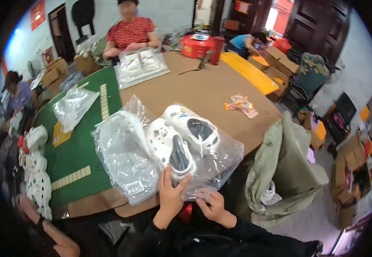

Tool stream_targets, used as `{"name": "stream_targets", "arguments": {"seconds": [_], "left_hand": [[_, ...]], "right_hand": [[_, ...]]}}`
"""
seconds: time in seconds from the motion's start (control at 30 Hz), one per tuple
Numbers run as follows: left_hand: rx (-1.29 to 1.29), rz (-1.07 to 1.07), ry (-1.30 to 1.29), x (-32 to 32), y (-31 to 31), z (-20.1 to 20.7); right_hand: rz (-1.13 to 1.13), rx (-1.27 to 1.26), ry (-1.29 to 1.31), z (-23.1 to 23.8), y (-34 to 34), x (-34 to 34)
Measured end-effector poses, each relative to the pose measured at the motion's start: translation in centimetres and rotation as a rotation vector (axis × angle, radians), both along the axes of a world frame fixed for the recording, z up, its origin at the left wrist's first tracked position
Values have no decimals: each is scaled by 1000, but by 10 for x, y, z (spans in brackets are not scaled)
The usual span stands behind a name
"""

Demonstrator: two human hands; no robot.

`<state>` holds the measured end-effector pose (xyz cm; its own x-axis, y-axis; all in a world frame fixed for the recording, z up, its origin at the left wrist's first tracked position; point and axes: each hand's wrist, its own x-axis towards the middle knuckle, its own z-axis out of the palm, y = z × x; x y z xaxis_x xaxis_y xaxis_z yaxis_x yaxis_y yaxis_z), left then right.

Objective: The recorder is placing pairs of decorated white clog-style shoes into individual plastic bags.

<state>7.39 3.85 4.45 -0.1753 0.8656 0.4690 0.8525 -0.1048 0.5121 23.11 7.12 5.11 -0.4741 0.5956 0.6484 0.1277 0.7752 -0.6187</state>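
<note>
A pair of white clogs (158,136) with dark insoles and small charms lies in a clear plastic bag (226,156) at the table's near edge. My left hand (171,199) rests with its fingers apart against the heel of the left clog. At the bag's near end, my right hand (214,210) pinches the plastic between thumb and fingers. Just left of the clogs, a flat clear bag (126,150) with a white label lies on the table, partly under or against the other bag; their overlap is unclear.
Across the brown table (151,94), a person in red sits behind bagged white clogs (141,64). Several white clogs (38,188) line the green mat's (72,158) left edge, near another person's arm (51,229). A large olive sack (276,162) stands at right.
</note>
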Motion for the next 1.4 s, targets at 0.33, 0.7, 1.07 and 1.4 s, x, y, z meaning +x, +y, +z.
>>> {"name": "stream_targets", "arguments": {"seconds": [0.33,0.7,1.07,1.4], "left_hand": [[94,2,-118,4,1,6],[134,-20,-226,33,1,15],[169,-160,-208,45,1,14],[99,-326,-136,34,-1,20]], "right_hand": [[281,-1177,38,-39,6,13],[349,-1476,538,-35,16,7],[189,-1527,723,-26,32,0],[141,-1704,775,-10,49,-7]]}}
